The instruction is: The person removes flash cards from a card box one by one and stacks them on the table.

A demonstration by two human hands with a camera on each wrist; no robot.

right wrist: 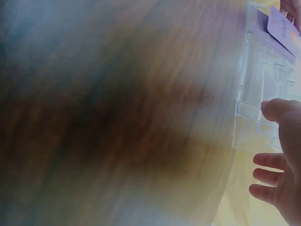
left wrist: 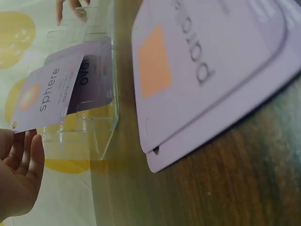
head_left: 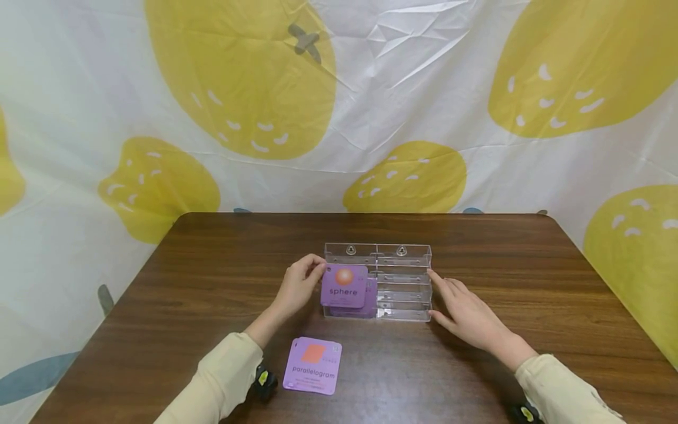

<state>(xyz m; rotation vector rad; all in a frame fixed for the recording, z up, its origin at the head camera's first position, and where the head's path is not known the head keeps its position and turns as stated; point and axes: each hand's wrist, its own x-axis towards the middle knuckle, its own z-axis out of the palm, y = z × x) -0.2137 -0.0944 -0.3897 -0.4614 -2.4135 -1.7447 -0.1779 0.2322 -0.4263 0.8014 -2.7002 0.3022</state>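
Observation:
Between thumb and fingers, my left hand (head_left: 301,281) pinches the upper left corner of a purple card marked "sphere" (head_left: 343,287). That card is at the left column of a clear plastic tiered rack (head_left: 404,296), in front of another purple card (left wrist: 99,75) that reads "oval" in the left wrist view. The oval card stands in the rack's lower left part and is partly covered. On the other side, my right hand (head_left: 468,312) has its fingers extended, the fingertips at the rack's right edge. The right wrist view shows its thumb (right wrist: 277,109) against the clear plastic.
A small stack of purple cards topped by "parallelogram" (head_left: 312,366) lies on the brown wooden table (head_left: 424,377), in front of the rack and near my left sleeve (head_left: 222,368). Behind the table hangs a white curtain (head_left: 286,182) with yellow fruit shapes.

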